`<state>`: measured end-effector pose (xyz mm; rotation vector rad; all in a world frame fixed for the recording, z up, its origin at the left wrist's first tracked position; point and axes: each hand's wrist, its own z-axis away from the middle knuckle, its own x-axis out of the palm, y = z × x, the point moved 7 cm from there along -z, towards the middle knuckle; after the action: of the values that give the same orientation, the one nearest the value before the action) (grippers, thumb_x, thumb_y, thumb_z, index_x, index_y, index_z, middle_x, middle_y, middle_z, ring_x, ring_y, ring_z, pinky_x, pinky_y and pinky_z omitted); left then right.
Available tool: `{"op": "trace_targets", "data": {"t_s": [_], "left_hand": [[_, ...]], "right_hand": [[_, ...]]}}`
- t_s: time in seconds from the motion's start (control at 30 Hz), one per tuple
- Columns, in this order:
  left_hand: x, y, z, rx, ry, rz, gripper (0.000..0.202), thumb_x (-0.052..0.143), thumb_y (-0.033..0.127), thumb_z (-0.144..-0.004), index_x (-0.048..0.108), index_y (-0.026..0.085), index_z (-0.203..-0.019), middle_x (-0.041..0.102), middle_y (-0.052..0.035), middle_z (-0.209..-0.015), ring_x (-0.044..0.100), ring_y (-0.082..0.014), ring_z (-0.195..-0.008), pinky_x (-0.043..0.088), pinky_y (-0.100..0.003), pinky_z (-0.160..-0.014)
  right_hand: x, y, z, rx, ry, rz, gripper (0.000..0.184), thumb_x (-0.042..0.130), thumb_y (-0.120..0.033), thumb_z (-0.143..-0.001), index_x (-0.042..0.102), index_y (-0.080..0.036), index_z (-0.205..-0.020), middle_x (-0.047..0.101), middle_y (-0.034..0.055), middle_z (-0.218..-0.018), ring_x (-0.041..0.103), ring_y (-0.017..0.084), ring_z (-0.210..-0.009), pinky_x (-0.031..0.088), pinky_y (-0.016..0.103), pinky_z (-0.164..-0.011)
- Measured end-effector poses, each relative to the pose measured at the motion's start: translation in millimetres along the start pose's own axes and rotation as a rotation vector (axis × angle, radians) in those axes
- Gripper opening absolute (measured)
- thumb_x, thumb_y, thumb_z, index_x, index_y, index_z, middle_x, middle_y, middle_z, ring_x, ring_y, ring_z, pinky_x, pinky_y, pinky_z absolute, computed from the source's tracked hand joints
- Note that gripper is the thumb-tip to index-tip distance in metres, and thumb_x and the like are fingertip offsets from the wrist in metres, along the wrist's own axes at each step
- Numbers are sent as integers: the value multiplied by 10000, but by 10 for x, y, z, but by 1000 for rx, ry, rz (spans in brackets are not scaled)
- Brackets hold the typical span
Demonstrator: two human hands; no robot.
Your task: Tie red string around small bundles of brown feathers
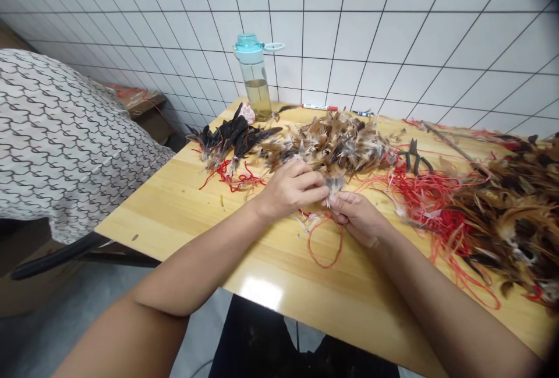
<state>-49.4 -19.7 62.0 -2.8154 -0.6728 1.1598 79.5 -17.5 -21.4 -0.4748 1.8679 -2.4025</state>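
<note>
Left hand [290, 189] and right hand [356, 218] clenching, fingertips pinching a small pale brown feather tuft [335, 184] over a honey-coloured wooden table [174, 203], just in front of a heaped mass of brown feathers [332, 145], a thin looped red string [325, 247] lying beneath

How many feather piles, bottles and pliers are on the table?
Feather piles: 3 (black pile, brown pile in the middle, brown pile at the right)
Water bottles: 1
Pliers: 1
Total: 5
</note>
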Motion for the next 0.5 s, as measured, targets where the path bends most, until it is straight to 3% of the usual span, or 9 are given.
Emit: {"op": "trace_targets", "data": {"t_s": [0.2, 0.3, 0.37, 0.43, 0.5], "left_hand": [[22, 35, 2, -17, -10, 11, 125, 570, 267, -919, 647, 286, -1016, 675, -6, -926, 497, -146, -880, 386, -316, -780], [-61, -90, 6, -192, 95, -7, 181, 558, 220, -914, 659, 260, -1058, 666, -33, -939, 513, -152, -882, 415, -312, -788], [-109, -202, 25, -339, 136, 0, 141, 564, 229, -906, 673, 210, -993, 665, -51, -916, 535, -157, -860, 425, -323, -792], [-80, -292, 50, -466, 98, 77, 130, 567, 246, -899, 675, 179, -872, 670, -50, -856, 557, -157, -826, 432, -331, -796], [53, -344, 90, -585, -15, 241, 160, 577, 243, -885, 677, 172, -783, 674, -36, -788, 575, -148, -778, 444, -315, -771]], "right_hand": [[10, 26, 7, 30, 9, 66, 470, 810, -576, -557, 643, -150, -668, 386, -72, -488, 258, 64, -491, 149, 267, -509], [-2, 8, 6, -23, 71, 107, 471, 778, -602, -579, 610, -167, -642, 419, -60, -503, 289, 74, -500, 179, 266, -514], [-29, -17, 0, -82, 131, 149, 451, 747, -602, -616, 586, -181, -626, 430, -52, -520, 313, 86, -517, 212, 268, -522], [-77, -39, -13, -146, 198, 196, 421, 714, -585, -655, 568, -192, -616, 445, -42, -544, 337, 98, -539, 248, 271, -537], [-144, -52, -32, -203, 266, 254, 386, 676, -558, -693, 562, -199, -612, 475, -26, -572, 373, 113, -566, 289, 276, -561]]}}
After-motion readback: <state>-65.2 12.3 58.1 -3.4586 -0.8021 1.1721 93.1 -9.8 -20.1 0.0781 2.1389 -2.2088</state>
